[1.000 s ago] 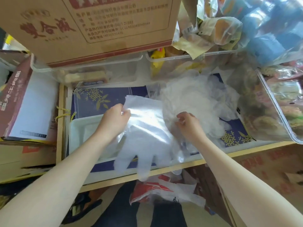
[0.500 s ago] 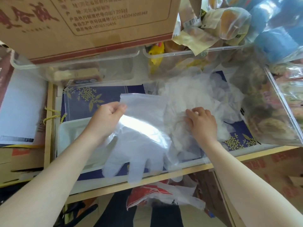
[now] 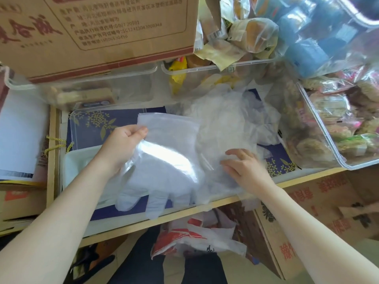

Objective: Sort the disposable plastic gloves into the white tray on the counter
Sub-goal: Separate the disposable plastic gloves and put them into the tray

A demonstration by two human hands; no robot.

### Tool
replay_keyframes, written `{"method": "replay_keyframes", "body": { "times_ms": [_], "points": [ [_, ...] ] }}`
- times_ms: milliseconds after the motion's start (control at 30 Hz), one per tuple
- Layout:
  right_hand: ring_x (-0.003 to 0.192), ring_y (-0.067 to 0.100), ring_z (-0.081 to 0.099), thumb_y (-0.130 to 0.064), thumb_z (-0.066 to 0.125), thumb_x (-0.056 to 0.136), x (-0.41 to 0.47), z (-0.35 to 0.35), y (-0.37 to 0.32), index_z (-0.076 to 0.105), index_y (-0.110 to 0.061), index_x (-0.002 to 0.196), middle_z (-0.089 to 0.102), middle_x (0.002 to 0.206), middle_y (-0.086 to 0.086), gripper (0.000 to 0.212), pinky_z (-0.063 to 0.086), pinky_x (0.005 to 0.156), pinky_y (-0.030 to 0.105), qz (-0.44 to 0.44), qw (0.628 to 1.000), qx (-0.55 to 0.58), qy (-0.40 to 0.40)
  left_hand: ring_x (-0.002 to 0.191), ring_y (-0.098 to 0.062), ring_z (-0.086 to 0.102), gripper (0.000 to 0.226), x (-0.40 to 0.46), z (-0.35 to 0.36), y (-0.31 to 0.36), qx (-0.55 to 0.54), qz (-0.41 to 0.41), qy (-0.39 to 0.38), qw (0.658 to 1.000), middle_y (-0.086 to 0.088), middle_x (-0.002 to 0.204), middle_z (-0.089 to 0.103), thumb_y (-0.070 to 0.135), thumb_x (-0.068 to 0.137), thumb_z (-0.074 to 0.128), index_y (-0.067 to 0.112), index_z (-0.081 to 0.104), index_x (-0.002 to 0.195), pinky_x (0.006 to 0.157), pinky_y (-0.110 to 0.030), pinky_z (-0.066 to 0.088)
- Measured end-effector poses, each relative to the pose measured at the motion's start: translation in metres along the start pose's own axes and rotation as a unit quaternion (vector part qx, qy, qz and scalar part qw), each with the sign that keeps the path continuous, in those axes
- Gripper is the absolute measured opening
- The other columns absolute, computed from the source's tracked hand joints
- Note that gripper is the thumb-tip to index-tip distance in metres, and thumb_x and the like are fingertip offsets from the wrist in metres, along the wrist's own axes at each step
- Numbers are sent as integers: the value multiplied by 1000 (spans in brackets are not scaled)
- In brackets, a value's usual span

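My left hand [image 3: 121, 147] pinches the cuff corner of a clear plastic glove [image 3: 164, 167] that lies flat with its fingers pointing toward me over the counter's front edge. Under it on the left sits the white tray [image 3: 80, 160], partly covered by the glove. A loose heap of crumpled gloves [image 3: 231, 121] is piled to the right on the blue patterned cloth. My right hand [image 3: 244, 168] rests with relaxed fingers on the thin plastic at the heap's near side; whether it pinches any film cannot be seen.
A large cardboard box [image 3: 96, 31] hangs over the back. Clear plastic bins [image 3: 332, 136] of packaged snacks stand at the back and right. The wooden counter edge [image 3: 184, 218] runs along the front, with boxes and a red-white bag [image 3: 196, 238] below.
My right hand has slid nearer and left over the plastic, its fingers now spread. The left hand still holds the glove's cuff, which sits slightly further right.
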State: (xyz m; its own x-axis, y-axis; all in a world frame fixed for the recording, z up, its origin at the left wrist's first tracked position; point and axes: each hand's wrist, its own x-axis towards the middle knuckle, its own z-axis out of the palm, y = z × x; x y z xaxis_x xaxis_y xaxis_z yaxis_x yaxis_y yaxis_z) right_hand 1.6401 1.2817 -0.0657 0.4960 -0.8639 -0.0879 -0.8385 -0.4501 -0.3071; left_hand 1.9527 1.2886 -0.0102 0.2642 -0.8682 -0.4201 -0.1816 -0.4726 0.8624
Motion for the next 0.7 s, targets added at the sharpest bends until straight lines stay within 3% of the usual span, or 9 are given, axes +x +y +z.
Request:
{"method": "replay_keyframes", "body": {
  "times_ms": [33,100,200,300,433,500,567,700],
  "points": [
    [105,33,57,-47,35,87,-1,4,-1,74,-22,92,63,115,7,47,43,86,45,16,1000,14,-22,101,-10,54,22,0,0,-1,8,-2,8,1000,16,92,59,27,95,52,18,59,113,76,-21,41],
    [110,31,52,-48,39,89,0,6,-3,70,-14,93,60,119,8,47,40,90,43,95,992,77,10,104,-11,52,22,-2,0,-3,20,-5,23,1000,13,94,59,27,95,52,16,60,111,87,-25,37],
    [97,33,54,-31,59,89,10,0,2,57,-4,94,54,113,13,27,42,77,39,279,943,131,126,97,-9,53,12,-7,-2,-5,42,-3,32,999,14,90,58,27,95,51,20,61,95,87,-25,33],
    [113,31,44,-33,67,83,21,-1,3,48,-5,114,47,123,14,46,40,85,40,390,902,166,86,96,-9,50,9,-11,-2,-4,48,2,35,998,20,84,53,26,96,49,24,56,89,84,-25,33],
    [119,37,41,-34,69,80,35,1,3,42,-5,125,43,131,16,60,42,85,42,420,898,125,35,93,-9,47,13,-14,-5,-5,49,22,54,997,20,80,50,24,97,48,24,57,87,74,-24,38],
    [107,36,51,-29,66,83,39,0,5,50,-5,115,54,117,17,43,44,78,39,444,884,139,52,95,-11,48,9,-15,-7,-7,54,30,61,996,20,81,51,23,97,48,24,56,95,77,-24,37],
    [84,34,55,-23,56,88,38,-1,9,55,-8,88,58,92,15,16,42,68,36,457,874,141,80,98,-13,49,17,-14,-9,-9,61,40,74,995,18,82,53,24,96,49,17,62,105,83,-25,35],
    [68,30,46,-19,40,96,30,-11,25,53,-7,77,51,78,15,26,33,59,32,471,870,93,110,95,-13,49,17,-14,-8,-3,59,52,78,994,16,81,54,24,96,49,27,55,80,82,-25,36]
  ]
}}
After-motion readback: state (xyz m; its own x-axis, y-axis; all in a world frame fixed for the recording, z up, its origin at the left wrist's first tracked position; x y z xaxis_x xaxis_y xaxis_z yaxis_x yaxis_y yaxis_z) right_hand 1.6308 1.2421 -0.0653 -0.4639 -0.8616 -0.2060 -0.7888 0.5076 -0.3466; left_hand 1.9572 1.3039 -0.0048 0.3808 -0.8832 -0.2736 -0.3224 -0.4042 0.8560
